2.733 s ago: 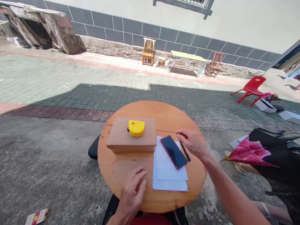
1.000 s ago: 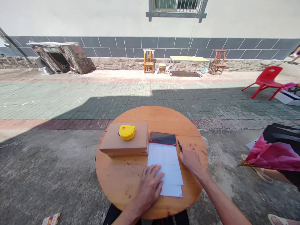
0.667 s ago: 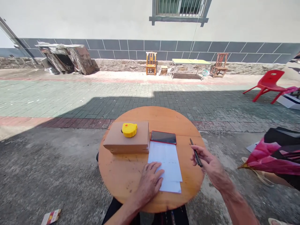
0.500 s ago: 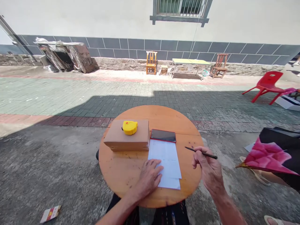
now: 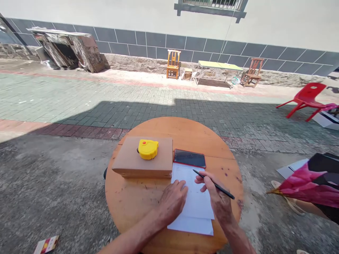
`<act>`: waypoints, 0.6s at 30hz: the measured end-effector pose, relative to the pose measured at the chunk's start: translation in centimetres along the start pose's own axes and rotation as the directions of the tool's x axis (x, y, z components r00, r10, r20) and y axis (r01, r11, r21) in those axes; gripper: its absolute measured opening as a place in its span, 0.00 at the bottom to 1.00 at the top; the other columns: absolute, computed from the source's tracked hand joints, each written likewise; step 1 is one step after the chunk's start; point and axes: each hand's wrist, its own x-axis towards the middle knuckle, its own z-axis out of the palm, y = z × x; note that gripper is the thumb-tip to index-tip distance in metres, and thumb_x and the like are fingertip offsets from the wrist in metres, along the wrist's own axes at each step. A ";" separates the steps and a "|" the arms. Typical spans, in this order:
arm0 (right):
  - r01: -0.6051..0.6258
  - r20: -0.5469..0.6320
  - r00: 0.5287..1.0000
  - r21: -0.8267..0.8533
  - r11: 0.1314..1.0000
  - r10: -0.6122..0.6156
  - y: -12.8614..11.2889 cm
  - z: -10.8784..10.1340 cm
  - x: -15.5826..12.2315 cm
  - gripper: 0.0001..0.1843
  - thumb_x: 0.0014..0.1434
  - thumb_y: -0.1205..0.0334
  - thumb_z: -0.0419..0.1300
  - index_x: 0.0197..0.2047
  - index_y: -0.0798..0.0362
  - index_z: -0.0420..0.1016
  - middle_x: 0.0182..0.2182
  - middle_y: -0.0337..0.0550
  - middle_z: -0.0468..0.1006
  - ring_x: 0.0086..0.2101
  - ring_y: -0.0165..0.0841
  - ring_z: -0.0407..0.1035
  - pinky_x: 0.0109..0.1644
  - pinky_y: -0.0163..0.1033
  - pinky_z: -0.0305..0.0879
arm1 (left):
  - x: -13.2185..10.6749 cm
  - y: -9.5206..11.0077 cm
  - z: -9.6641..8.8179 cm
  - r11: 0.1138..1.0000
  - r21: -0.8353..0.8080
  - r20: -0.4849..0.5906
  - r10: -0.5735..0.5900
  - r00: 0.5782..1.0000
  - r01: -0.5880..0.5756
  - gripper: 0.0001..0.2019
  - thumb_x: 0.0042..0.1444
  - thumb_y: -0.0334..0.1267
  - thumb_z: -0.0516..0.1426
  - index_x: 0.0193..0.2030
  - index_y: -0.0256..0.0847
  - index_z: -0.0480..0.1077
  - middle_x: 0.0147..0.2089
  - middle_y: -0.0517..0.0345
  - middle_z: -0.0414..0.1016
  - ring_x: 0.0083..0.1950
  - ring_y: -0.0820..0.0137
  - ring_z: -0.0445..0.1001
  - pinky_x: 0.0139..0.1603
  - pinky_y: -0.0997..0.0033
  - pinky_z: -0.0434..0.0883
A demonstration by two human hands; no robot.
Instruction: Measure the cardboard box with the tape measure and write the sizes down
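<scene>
In the head view, the right hand [image 5: 218, 197] grasps a black pen [image 5: 224, 191] between thumb and fingers, its tip pointing up and to the left above the upper part of some white sheets of paper [image 5: 196, 208]; whether the tip touches the paper I cannot tell. The left hand [image 5: 173, 197] grips nothing and lies with fingers loosely bent on the left edge of those sheets. The papers overlap, the lower one showing at the near edge, and they rest on a round wooden surface [image 5: 185, 130]. A dark phone [image 5: 189, 158] with a red rim lies crosswise at the far end of the sheets. Just left of the phone and papers sits a closed brown cardboard box [image 5: 127, 157], with a yellow tape measure [image 5: 148, 150] on its top. Off to the right are a pink and black umbrella [image 5: 299, 185] and, farther back, a red chair [image 5: 307, 96]
</scene>
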 end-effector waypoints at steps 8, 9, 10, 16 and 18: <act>0.040 0.056 0.998 -0.157 0.987 -0.032 3.2 2.9 3.7 0.11 0.63 0.55 0.55 0.37 0.52 0.73 0.20 0.36 0.74 0.21 0.29 0.70 0.27 0.33 0.69 | 0.4 -0.5 1.7 0.999 0.031 -0.063 -0.034 0.997 0.036 0.10 0.60 0.25 0.50 0.45 0.38 0.68 0.53 0.45 0.74 0.43 0.59 0.75 0.40 0.58 0.76; 0.035 0.066 0.998 -0.168 0.985 -0.024 3.5 3.2 4.0 0.11 0.63 0.54 0.55 0.36 0.53 0.73 0.20 0.36 0.74 0.21 0.29 0.70 0.27 0.33 0.69 | 0.3 -0.6 1.9 0.999 0.037 -0.085 -0.034 0.996 0.037 0.11 0.60 0.26 0.49 0.46 0.37 0.68 0.55 0.44 0.73 0.44 0.59 0.76 0.41 0.58 0.76; 0.030 0.072 0.997 -0.179 0.983 -0.017 3.8 3.5 4.3 0.12 0.63 0.54 0.55 0.35 0.53 0.73 0.19 0.36 0.73 0.20 0.29 0.69 0.26 0.33 0.68 | 0.3 -0.7 2.1 0.999 0.039 -0.096 -0.034 0.995 0.038 0.12 0.61 0.26 0.49 0.48 0.37 0.68 0.57 0.43 0.72 0.46 0.59 0.76 0.41 0.59 0.76; 0.030 0.092 0.996 -0.277 0.960 -0.004 5.4 4.5 5.0 0.12 0.63 0.56 0.54 0.32 0.52 0.72 0.15 0.31 0.66 0.17 0.27 0.63 0.22 0.31 0.62 | 0.6 -1.0 2.3 0.998 0.020 -0.072 -0.051 0.996 0.053 0.14 0.60 0.26 0.48 0.50 0.34 0.69 0.59 0.40 0.71 0.42 0.61 0.78 0.40 0.61 0.77; 0.045 0.093 0.996 -0.307 0.951 -0.018 5.6 4.6 5.0 0.12 0.62 0.57 0.54 0.31 0.52 0.73 0.15 0.32 0.66 0.17 0.28 0.62 0.21 0.31 0.61 | 0.7 -1.0 2.2 0.997 0.003 -0.065 -0.072 0.995 0.072 0.15 0.60 0.27 0.47 0.50 0.34 0.69 0.60 0.39 0.70 0.43 0.61 0.78 0.41 0.61 0.77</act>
